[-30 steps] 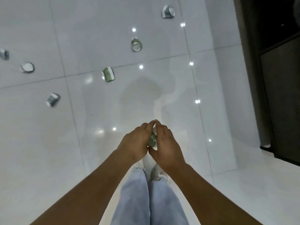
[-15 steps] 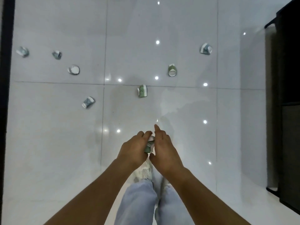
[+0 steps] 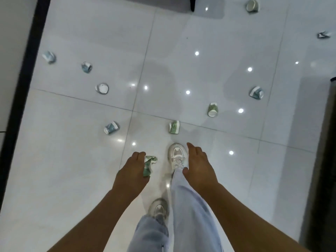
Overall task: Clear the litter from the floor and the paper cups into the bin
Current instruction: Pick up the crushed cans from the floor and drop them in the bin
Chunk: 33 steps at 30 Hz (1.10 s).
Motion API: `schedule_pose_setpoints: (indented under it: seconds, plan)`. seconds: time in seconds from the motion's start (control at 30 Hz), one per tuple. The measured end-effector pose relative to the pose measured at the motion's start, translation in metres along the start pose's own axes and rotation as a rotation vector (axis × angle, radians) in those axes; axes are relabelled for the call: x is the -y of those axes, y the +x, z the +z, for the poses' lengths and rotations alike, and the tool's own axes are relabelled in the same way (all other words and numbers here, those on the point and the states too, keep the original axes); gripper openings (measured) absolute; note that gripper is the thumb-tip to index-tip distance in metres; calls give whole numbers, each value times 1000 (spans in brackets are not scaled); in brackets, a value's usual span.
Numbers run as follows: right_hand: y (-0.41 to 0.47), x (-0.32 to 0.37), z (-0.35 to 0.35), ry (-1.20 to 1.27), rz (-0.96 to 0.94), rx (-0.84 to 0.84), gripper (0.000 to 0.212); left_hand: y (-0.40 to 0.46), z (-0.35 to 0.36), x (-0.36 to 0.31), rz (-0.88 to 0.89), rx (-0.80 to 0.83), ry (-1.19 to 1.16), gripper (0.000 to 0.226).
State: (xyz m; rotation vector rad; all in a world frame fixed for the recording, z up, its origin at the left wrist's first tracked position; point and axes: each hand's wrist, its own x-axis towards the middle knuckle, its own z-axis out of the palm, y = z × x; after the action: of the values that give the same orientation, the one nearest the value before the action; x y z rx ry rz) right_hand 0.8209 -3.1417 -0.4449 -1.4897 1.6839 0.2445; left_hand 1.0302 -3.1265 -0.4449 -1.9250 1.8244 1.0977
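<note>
We find nothing legible: the green print on the crushed cup (image 3: 149,165) and on the paper cups (image 3: 175,127) beyond our hands is too blurred.

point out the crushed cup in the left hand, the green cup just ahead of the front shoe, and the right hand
crushed cup (image 3: 149,165), head view, crumpled green side
green cup (image 3: 174,127), head view, its side wall
right hand (image 3: 199,165), head view, back of hand

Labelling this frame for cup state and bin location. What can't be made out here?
- Bin: not in the head view at all.
- Crushed cup in the left hand: partly covered by the fingers, so its full shape is hidden.
- Top-right scrap: too small and blurred to tell if it is a cup.
- Far-left cup: blurred, print unreadable.
- Right hand: seen from the back, palm hidden.
</note>
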Motion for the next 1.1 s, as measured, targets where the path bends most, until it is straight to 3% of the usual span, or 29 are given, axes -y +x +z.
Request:
schedule_pose_setpoints:
  seconds: [0.3,0.6,0.83,1.1]
  plan:
    - [115,3,-2,-83,-8,44,64,88,-6,5,-42,33,-67,68]
    - [245,-42,94,-87,96,71,64,194,57,66,-47,-19,-67,67]
    - [334,-73,173,9,159,72,85,260,113,123,-42,-53,-90,71]
    - [339,-61,204,-86,118,-43,59,286,124,160,-66,-25,-128,74]
